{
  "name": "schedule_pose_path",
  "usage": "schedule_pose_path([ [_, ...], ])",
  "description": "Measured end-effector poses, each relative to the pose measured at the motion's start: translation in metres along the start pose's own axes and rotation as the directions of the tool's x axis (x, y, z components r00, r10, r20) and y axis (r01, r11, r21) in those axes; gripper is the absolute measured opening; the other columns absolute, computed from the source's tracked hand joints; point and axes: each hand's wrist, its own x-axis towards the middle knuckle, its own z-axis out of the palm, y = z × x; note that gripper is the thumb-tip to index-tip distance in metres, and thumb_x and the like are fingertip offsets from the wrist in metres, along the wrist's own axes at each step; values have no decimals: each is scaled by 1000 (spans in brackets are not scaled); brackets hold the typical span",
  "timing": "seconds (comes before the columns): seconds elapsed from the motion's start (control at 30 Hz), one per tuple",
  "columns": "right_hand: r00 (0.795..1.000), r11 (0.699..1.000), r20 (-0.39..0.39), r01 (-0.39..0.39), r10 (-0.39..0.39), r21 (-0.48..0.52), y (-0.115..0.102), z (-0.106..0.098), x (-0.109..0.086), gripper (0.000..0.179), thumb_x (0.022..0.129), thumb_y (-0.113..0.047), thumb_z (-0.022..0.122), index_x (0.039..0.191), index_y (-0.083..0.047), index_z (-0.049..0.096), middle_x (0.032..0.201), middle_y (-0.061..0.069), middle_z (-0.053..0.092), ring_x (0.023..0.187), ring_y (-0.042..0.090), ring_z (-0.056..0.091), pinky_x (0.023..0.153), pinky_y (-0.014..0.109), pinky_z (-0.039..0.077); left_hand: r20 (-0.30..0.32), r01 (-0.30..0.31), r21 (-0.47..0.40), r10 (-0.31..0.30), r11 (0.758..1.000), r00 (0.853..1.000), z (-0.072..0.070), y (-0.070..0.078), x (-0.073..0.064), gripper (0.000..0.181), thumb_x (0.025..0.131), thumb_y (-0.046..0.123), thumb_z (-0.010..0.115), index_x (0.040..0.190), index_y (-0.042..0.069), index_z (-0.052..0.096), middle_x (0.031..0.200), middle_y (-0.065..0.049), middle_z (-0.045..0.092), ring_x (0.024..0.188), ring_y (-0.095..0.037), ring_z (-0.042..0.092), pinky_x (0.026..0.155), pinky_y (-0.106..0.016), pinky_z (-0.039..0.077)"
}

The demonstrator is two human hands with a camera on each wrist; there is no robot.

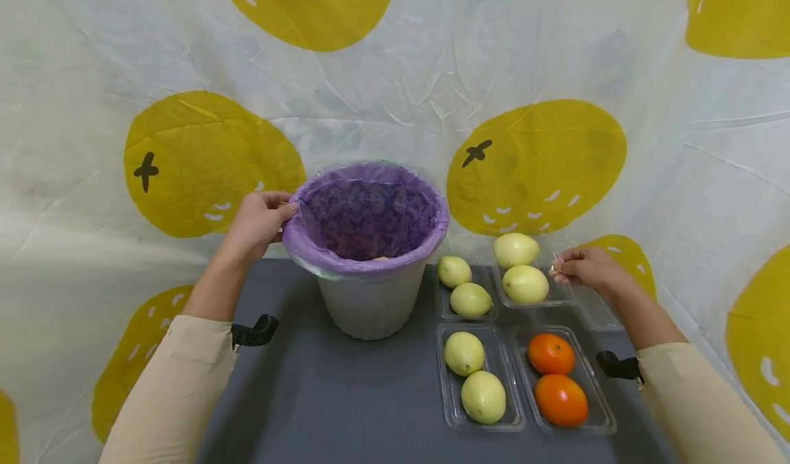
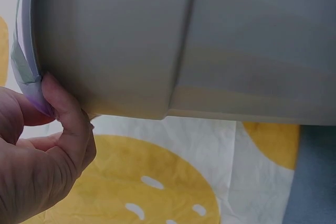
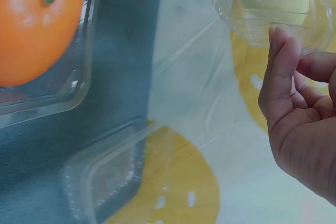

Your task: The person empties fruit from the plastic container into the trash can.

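Note:
My left hand pinches the rim of a pale waste bin at its left side, thumb over the purple bin liner folded outward there. The left wrist view has the fingers curled under the rim beside the bin's grey outer wall. At the right, my right hand pinches the edge of a clear plastic tray between thumb and fingers. Two pale yellow, lemon-like fruits lie in that tray. A small part of something pale shows low inside the bin.
Two more clear trays each hold two yellow fruits. A tray in front right holds two orange-red round fruits. Another clear tray lies by the right table edge. A fruit-printed sheet hangs behind the dark table.

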Motion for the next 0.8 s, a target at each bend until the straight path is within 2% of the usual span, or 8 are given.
schedule_pose_path([
  [0.2,998,999,39,40,-41,21,-16,-5,-1,36,107,-5,52,124,27,50,88,-3,72,74,4,67,70,20,60,-2,6,1,-6,1000,1000,0,0,-1,51,110,20,51,156,0,41,126,-12,52,80,-4,67,72,-21,61],
  [0.4,998,999,27,49,-49,16,-38,-11,-4,35,107,-5,54,125,26,51,87,-2,72,75,6,68,72,21,61,-6,4,-1,-4,1000,1000,0,-1,-1,51,110,20,52,155,0,42,123,-11,52,79,-4,66,71,-20,61],
  [0.57,998,998,18,54,-53,-30,-59,-20,-6,37,108,-8,53,128,23,52,92,-4,73,82,7,70,76,21,61,-6,6,-4,-6,1000,1000,1,-2,-1,51,109,20,52,155,-1,43,123,-12,52,79,-4,67,72,-21,61],
  [0.8,996,994,13,85,-84,-70,-94,-24,-9,37,109,-10,50,129,21,53,91,-7,72,81,5,67,77,20,60,-14,-6,-3,6,1000,1000,2,-1,-1,51,109,20,52,155,-1,42,125,-13,53,79,-4,67,71,-21,61],
])
